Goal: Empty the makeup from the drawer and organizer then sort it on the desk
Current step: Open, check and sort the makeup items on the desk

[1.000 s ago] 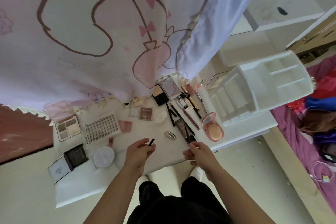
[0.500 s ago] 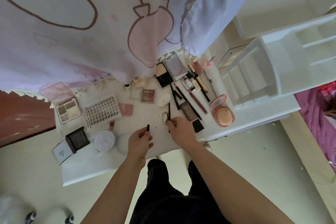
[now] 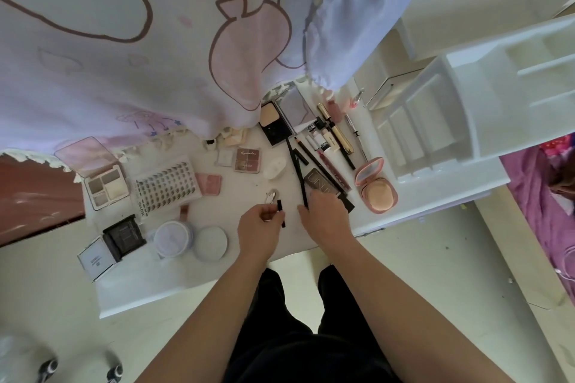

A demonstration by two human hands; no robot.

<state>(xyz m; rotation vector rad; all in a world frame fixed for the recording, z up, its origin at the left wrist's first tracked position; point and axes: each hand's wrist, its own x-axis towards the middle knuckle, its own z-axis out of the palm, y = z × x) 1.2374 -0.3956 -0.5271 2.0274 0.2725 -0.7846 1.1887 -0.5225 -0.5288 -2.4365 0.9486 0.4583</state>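
Nearest the camera, the person's legs in black trousers (image 3: 298,336) stand at the front edge of the white desk (image 3: 155,283), and both bare forearms reach over it. The left hand (image 3: 259,224) has its fingers curled, pinching a short black stick (image 3: 281,211) that stands up between thumb and fingertips. Just beside it, the right hand (image 3: 326,214) is closed at the fingertips on the near end of a long thin black pencil (image 3: 298,174), which slants away across the desk top.

Left of the hands lie a round pale blue puff (image 3: 211,242) and a round white powder jar (image 3: 172,238), touching each other, then an open black square compact (image 3: 124,235) leaning on a white card box (image 3: 96,261). Between the hands sits a small silver oval item (image 3: 270,196); what it is cannot be told. By the right hand's knuckles is a dark brown lettered palette (image 3: 320,186), and to its right an open pink round cushion compact (image 3: 376,190).

Farther back stand a clear tray of false lashes (image 3: 168,188), a grey-toned eyeshadow palette with a raised pink lid (image 3: 105,183), a small pink blush square (image 3: 209,184), a brown four-pan eyeshadow quad (image 3: 247,159) and a white oval case (image 3: 275,168). Behind the pencils lie a row of small tubes with a gold tube (image 3: 337,130), and an open black compact with beige powder (image 3: 273,124).

At the right stands the white plastic organizer (image 3: 466,109). A lilac curtain with pink cartoon print (image 3: 155,40) hangs over the desk's far side.
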